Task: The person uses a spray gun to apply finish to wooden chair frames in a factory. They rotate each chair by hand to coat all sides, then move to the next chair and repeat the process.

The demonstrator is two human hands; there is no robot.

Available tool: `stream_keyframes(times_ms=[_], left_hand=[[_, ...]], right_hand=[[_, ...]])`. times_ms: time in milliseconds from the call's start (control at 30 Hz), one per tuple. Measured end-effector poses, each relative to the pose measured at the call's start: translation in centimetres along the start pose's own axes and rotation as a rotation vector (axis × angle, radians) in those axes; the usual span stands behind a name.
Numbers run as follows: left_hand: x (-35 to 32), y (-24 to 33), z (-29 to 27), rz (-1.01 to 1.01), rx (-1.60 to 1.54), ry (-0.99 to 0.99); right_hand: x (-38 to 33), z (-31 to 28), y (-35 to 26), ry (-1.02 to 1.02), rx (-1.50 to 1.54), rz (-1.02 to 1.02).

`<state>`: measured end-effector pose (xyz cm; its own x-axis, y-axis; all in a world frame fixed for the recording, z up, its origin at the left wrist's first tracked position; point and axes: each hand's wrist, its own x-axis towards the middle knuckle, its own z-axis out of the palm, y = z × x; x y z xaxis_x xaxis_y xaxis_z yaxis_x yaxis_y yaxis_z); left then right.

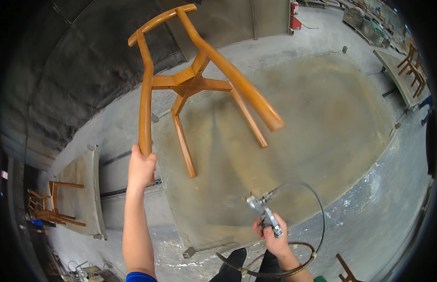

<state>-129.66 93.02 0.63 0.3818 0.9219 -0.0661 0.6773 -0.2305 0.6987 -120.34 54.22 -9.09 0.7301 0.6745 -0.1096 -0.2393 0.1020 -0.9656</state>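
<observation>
Panel: a broad, flat, grey-brown stained panel (341,136) is spreading out below everything I am watching.
Chair frame: a seatless, glossy, orange-brown wooden chair frame (192,83) is hanging tilted above that panel, its curved top rail pointing away from me; I am seeing no contact beneath it.
Weight: I am judging it light for its span, being open work, but stiff, and pulling hard on the wrist (all that length is levering out from one end).
Finish: the sheen is suggesting a slick surface, perhaps tacky, easily marked by fingers.
Hose: a thin, dark, flexible hose (324,217) is looping to the right and probably dragging a little.
Spray gun: a silvery metal spray gun (263,209) is looking compact and dense, best taken by its handle.
Left hand: the bare left hand (142,168) is wrapping one long leg near its lower end; the central crosspiece would be balancing better.
Right hand: the bare right hand (275,237) is closing round the gun's handle; whether it is squeezing the trigger, I cannot tell.
</observation>
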Motion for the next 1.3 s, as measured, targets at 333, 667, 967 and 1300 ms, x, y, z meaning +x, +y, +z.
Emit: stream_keyframes(times_ms=[333, 667, 967, 1300], left_hand=[[4.2, 2.5, -0.5, -0.048, 0.068, -0.087], [3.8, 2.4, -0.2, -0.027, 0.082, -0.090], [3.5, 2.3, 0.0, -0.018, 0.083, -0.076], [3.5, 2.3, 0.1, -0.032, 0.085, -0.071]], right_hand=[[7.4, 3.9, 0.9, -0.104, 0.232, -0.158], [7.7, 4.1, 2.8, -0.052, 0.227, -0.171], [8.2, 4.4, 3.5, -0.091, 0.098, -0.221], [8.1, 3.6, 3.9, 0.194, 0.152, -0.388]])
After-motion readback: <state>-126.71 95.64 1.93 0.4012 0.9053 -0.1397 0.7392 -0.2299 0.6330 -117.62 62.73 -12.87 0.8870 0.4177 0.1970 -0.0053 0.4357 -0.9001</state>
